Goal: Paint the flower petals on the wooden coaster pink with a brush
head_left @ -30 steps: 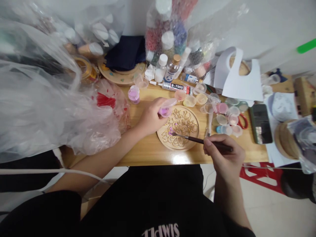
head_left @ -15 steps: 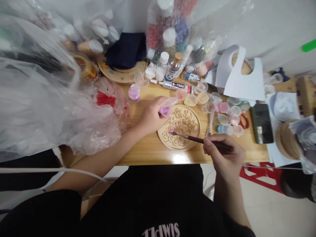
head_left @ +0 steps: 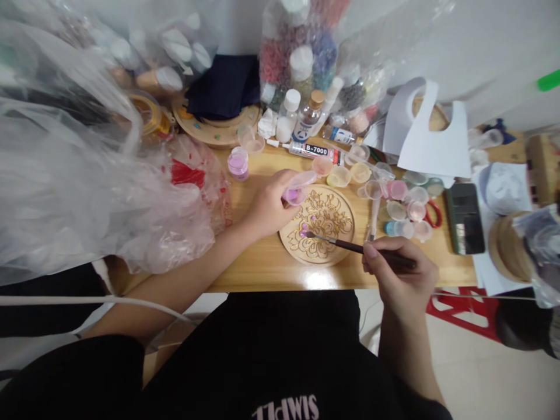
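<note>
My left hand (head_left: 272,204) is closed around a small clear plastic cup (head_left: 296,195) with its lid flipped up and purple material inside. It hovers over the upper left rim of a round wooden disc (head_left: 330,256) that carries a gold-outlined flower pattern. My right hand (head_left: 400,271) grips a dark-handled paintbrush (head_left: 350,245). The brush tip rests on or just above a purple patch (head_left: 304,229) among the petals on the disc's left side. Purple dots show on a few other petals; most of the pattern is bare wood.
Right of the disc stand several small lidded cups (head_left: 397,189), red-handled scissors (head_left: 434,214) and a dark phone-like object (head_left: 466,219). Behind are a B-7000 glue tube (head_left: 315,151), bottles (head_left: 305,123) and a purple jar (head_left: 238,163). Plastic bags (head_left: 79,198) crowd the left.
The brush and my right hand have shifted very slightly to the right. My left hand still holds the cup in the same spot.
</note>
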`<action>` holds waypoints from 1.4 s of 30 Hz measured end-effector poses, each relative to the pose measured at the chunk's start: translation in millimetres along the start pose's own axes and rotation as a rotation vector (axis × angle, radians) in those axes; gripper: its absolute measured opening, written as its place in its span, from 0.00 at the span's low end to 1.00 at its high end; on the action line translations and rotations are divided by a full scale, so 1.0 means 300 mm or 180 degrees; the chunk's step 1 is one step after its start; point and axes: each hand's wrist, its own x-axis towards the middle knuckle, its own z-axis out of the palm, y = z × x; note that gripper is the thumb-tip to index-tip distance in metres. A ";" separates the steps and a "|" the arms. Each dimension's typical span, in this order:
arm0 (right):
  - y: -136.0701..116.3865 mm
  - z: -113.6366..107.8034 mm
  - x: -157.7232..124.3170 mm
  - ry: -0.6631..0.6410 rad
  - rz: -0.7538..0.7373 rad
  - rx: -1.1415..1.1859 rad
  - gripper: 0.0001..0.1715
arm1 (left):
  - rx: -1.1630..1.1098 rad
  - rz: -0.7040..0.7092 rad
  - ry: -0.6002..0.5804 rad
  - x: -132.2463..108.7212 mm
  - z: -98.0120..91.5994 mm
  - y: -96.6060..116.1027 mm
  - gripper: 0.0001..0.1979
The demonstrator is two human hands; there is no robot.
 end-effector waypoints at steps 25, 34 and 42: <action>0.004 0.002 -0.004 -0.0009 0.0004 -0.0035 0.07 | 0.0062 0.0123 0.0065 0.001 0.001 0.000 0.13; -0.003 0.004 0.000 -0.0066 -0.0029 0.0059 0.05 | 0.0111 0.0089 0.0010 -0.001 0.002 -0.003 0.15; -0.005 0.000 -0.004 -0.0066 -0.0002 0.0037 0.05 | 0.0075 0.0117 0.0010 -0.002 0.002 -0.005 0.16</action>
